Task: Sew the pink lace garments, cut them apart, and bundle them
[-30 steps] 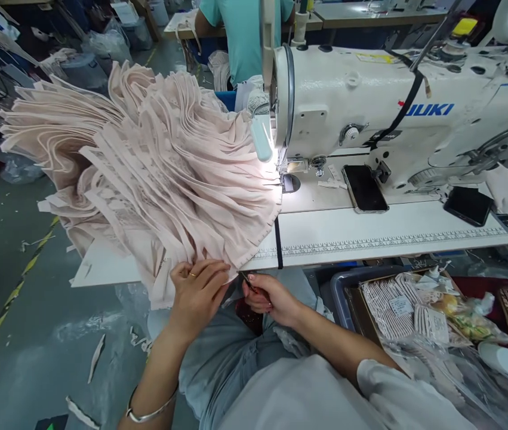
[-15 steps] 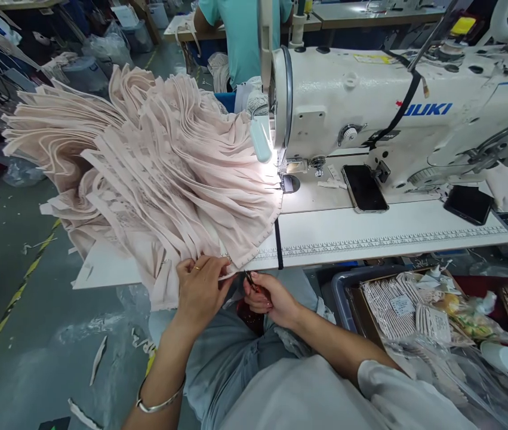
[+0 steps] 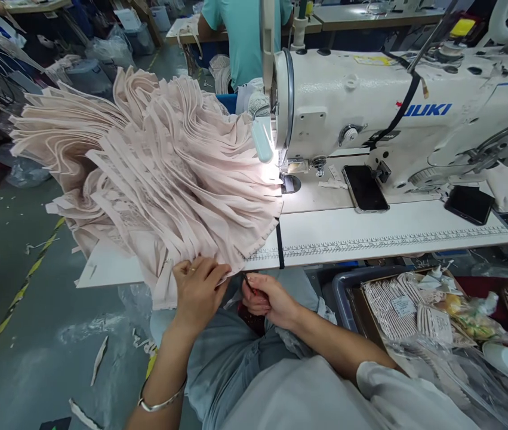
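Note:
A big fanned stack of pale pink fabric pieces point(image 3: 159, 167) covers the left part of the white sewing table point(image 3: 370, 230) and hangs over its front edge. My left hand point(image 3: 197, 289), with a ring on it, pinches the lowest hanging edge of that fabric. Just right of it, my right hand point(image 3: 265, 295) is closed round small thread snips point(image 3: 249, 280), whose dark tips point up toward the fabric edge. Both hands are below the table's front edge, over my lap.
A white Juki sewing machine point(image 3: 370, 107) with a lit needle area stands at the back right. Two dark phones point(image 3: 365, 188) lie on the table. A tray point(image 3: 341, 286) of packets and labels sits at my right. A person in a teal shirt point(image 3: 240, 30) sits beyond.
My left hand has shifted its fingers a little along the fabric edge. The view has drifted slightly; my right hand stays beside it with the snips.

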Available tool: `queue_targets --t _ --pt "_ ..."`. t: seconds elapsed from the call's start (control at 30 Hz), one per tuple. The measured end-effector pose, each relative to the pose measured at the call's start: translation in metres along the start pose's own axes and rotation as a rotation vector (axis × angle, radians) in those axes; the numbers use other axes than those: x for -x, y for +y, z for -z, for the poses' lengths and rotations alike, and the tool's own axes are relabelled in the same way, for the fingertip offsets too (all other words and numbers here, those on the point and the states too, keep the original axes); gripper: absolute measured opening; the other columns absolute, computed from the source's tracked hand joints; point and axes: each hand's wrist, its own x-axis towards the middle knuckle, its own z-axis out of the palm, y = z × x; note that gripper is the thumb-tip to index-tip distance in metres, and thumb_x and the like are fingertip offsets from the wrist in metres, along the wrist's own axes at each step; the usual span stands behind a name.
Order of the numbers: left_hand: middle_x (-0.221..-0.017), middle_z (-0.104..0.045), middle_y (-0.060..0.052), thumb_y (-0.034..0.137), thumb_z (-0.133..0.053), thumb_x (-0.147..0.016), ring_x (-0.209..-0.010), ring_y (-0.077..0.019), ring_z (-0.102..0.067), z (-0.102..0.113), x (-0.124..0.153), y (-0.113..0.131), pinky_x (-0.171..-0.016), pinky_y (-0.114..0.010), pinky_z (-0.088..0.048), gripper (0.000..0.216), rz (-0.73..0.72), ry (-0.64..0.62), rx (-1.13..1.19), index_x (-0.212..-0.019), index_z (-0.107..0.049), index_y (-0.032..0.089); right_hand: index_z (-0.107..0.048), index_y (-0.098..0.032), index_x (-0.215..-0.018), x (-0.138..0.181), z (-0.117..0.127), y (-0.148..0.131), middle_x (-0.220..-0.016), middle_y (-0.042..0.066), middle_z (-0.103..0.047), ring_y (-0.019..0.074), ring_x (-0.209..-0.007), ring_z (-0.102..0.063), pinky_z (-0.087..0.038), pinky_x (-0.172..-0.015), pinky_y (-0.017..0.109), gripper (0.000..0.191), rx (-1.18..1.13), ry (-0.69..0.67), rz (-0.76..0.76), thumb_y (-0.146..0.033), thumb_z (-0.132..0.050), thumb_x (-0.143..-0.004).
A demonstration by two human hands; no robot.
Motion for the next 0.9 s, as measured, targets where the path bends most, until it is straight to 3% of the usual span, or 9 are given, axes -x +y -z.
queue_targets --t 0.17,0.3,0.47,0.67,0.8,0.9 --pt "-0.104 -0.07 -0.007 0.013 -0.063 -0.089 -0.1 -0.0254 -0.062 0.014 0.017 -0.01 -0.087 -0.04 -0.041 0.008 -0.005 0.041 0.165 -0.088 -0.063 0.021 -0.055 -0.016 -0.074 -0.001 0.005 0.003 -0.046 -0.011 -0.031 0.0031 -0.039 -0.016 -0.006 -0.039 0.022 0.04 -0.019 0.072 -0.06 -0.052 -0.071 -0.079" --pt "-0.094 -0.074 -0.003 0.009 -0.06 -0.089 -0.096 -0.0214 -0.066 0.019 0.021 -0.013 -0.079 -0.033 -0.044 0.013 -0.045 0.008 0.213 -0.093 -0.063 0.021 -0.055 -0.016 -0.074 -0.009 0.001 0.006 -0.046 -0.011 -0.033 0.0028 -0.04 -0.018 -0.006 -0.041 0.022 0.043 0.061 0.043 -0.108 -0.055 -0.073 -0.077" --pt "-0.086 -0.073 0.0 0.011 -0.057 -0.091 -0.089 -0.0215 -0.067 0.013 0.015 -0.013 -0.076 -0.035 -0.039 0.01 -0.045 -0.034 0.112 -0.093 -0.062 0.02 -0.054 -0.016 -0.069 -0.011 -0.002 0.007 -0.045 -0.012 -0.027 0.0023 -0.04 -0.015 -0.005 -0.041 0.023 0.047 0.171 0.013 -0.123 -0.057 -0.074 -0.077" --pt "-0.079 -0.07 0.001 0.014 -0.056 -0.095 -0.084 -0.0209 -0.066 0.015 0.011 -0.011 -0.077 -0.036 -0.035 0.009 -0.06 -0.058 0.127 -0.089 -0.059 0.02 -0.053 -0.017 -0.072 -0.007 0.005 0.004 -0.046 -0.012 -0.028 0.0024 -0.04 -0.015 -0.005 -0.04 0.022 0.047 0.088 0.101 -0.131 -0.059 -0.073 -0.075" --pt "-0.08 -0.07 0.002 0.014 -0.056 -0.095 -0.085 -0.0207 -0.067 0.02 0.014 -0.012 -0.08 -0.036 -0.034 0.01 -0.067 -0.046 0.137 -0.088 -0.06 0.02 -0.056 -0.015 -0.073 -0.013 0.006 0.0 -0.045 -0.012 -0.032 0.0025 -0.039 -0.017 -0.006 -0.039 0.022 0.049 0.184 0.019 -0.217 -0.06 -0.075 -0.072" --pt "-0.08 -0.071 0.001 0.014 -0.056 -0.095 -0.085 -0.0216 -0.067 0.02 0.014 -0.012 -0.081 -0.038 -0.032 0.008 -0.05 -0.075 0.104 -0.091 -0.06 0.019 -0.056 -0.015 -0.069 -0.016 0.004 -0.002 -0.044 -0.012 -0.03 0.0022 -0.039 -0.018 -0.007 -0.039 0.022 0.05 0.246 -0.004 -0.186 -0.061 -0.077 -0.071"
